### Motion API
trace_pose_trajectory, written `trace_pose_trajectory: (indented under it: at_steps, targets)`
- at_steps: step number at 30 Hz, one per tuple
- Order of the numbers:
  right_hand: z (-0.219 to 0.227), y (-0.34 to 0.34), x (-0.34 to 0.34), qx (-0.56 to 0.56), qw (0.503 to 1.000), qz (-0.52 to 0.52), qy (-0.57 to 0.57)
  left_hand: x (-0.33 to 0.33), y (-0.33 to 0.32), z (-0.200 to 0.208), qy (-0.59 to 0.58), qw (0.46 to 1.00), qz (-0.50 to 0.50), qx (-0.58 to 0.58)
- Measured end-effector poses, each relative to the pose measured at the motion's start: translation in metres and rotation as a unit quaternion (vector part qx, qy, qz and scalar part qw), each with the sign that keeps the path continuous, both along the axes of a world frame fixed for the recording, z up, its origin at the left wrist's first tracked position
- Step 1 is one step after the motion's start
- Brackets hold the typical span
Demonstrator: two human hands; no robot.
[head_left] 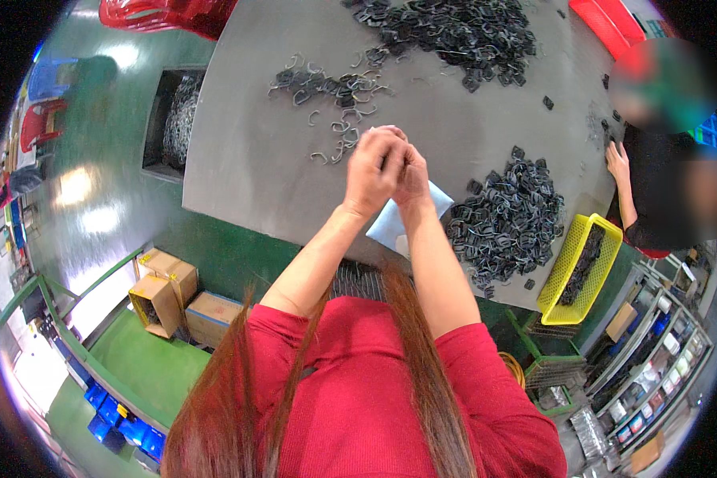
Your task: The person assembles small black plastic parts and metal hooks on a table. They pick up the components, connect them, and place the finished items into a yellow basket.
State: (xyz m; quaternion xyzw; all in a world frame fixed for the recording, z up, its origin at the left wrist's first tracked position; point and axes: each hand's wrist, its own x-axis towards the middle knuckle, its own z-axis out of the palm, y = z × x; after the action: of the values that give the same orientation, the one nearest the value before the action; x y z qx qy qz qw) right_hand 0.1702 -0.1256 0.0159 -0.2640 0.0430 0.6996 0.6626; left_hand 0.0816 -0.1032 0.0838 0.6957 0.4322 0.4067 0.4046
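Note:
My left hand [371, 169] and my right hand [411, 177] are pressed together over the grey table [247, 151], fingers closed. Whatever they hold is hidden by the fingers. Just beyond them lie loose curved metal hooks [349, 127] and small black pieces [301, 81]. Under my right wrist is a pale blue sheet [388, 226], partly covered. To the right of my forearm spreads a heap of small black square parts [510, 215], some with metal showing.
A larger black-parts pile [462, 36] covers the far side. A yellow basket [548, 307] holding dark parts is at the right edge, near a co-worker's hand [617, 162]. A red tray [609, 28] stands far right. A dark bin [158, 163] of metal pieces is left; cardboard boxes [215, 317] are below.

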Motion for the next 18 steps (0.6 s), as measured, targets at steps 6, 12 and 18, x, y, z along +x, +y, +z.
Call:
trace_pose_trajectory:
  at_steps: [6, 12, 18]
  targets:
    - [0.022, -0.055, 0.070, 0.058, 0.959, -0.222, 0.166, 0.088, -0.038, 0.010, 0.086, 0.959, -0.243, 0.119]
    - [0.087, -0.148, 0.208, 0.068, 0.845, -0.474, 0.238, 0.176, -0.068, 0.057, -0.021, 0.942, -0.305, 0.139]
    - [0.077, -0.302, 0.407, -0.182, 0.783, -0.557, -0.208, 0.141, -0.030, 0.032, 0.037, 0.973, -0.215, 0.076]
